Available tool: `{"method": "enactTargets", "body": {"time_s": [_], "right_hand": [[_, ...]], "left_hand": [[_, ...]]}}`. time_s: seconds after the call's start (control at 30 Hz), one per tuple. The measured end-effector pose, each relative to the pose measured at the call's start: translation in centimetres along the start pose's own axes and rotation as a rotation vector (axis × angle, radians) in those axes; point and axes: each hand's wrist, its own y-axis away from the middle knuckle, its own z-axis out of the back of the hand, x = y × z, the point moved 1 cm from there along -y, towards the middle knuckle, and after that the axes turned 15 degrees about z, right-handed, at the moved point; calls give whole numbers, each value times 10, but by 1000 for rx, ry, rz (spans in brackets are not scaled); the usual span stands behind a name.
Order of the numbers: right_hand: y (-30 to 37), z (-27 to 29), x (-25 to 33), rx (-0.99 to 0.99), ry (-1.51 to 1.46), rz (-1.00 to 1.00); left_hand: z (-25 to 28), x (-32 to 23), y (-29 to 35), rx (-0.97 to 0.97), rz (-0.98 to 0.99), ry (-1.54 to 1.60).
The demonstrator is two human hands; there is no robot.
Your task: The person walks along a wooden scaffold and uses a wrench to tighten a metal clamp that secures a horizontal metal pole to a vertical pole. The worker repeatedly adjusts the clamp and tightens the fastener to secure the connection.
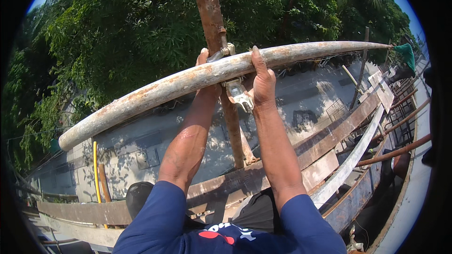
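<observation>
A long, weathered scaffold pipe (160,86) crosses in front of me at chest height, lying against a rusty upright pipe (208,11). My left hand (202,57) is closed around it from below, just left of the upright, its fingertips showing over the top edge. To the right of the upright, my right hand (263,79) grips the same pipe with the thumb over its top. Between my hands, a metal scaffold coupler (238,95) sits at the crossing. Its lower jaw hangs open below the pipe, near my right wrist, and a threaded bolt shows above.
At the pipe's far right end, a person in a green sleeve (405,54) has a hand on it. Wooden planks (325,143) and rusty pipes (395,150) run below and to the right. A yellow pole (96,171) stands lower left; paved ground (165,160) lies far beneath, with trees (136,23) ahead.
</observation>
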Motion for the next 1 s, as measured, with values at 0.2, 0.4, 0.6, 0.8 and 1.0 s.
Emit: {"method": "enactTargets", "body": {"time_s": [0.2,0.4,0.6,0.8,1.0], "right_hand": [[-4,-11,-1,-58,92,215],[-2,-8,-5,-36,26,224],[-2,-12,1,-92,131,201],[-1,-8,-1,-13,-26,118],[-8,-4,-5,-37,-44,54]], "left_hand": [[-20,-11,1,155,-81,-101],[-8,-24,12,257,188,136],[28,-36,-15,337,374,355],[36,-49,-23,210,481,246],[35,-72,-12,217,393,-64]]}}
